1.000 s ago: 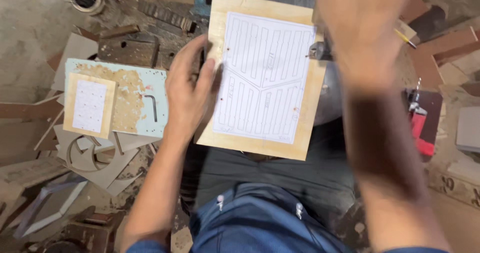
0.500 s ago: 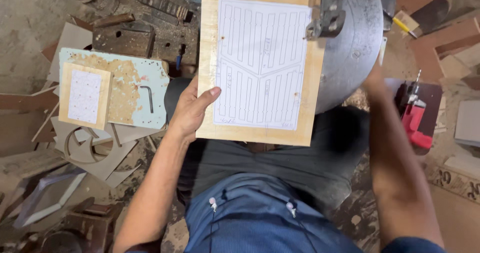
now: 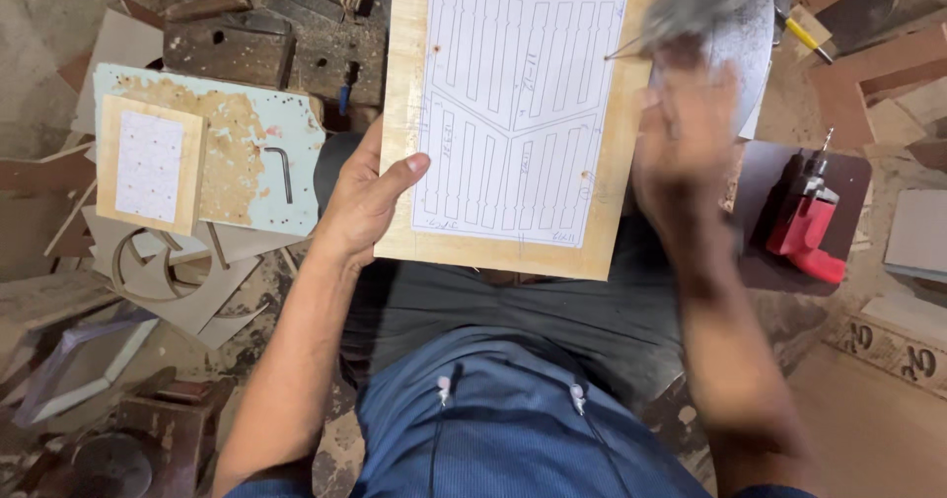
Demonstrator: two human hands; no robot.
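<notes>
Since the earlier frame the right hand [image 3: 686,148] has swung in from 3 o'clock to the right edge of the pale plywood board with a glued paper slat pattern [image 3: 508,113] (motion-blurred; its grip cannot be told). The left hand [image 3: 367,202] grips the board's left edge at 9 o'clock, thumb on top, holding it over the lap against the grey metal machine housing [image 3: 735,20] at 1 o'clock, so board repositioning appears under way.

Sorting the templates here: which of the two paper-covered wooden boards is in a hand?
The large pale wooden board with the slat drawing; the left hand grips its edge. The small dotted-paper board lies untouched, left.
</notes>
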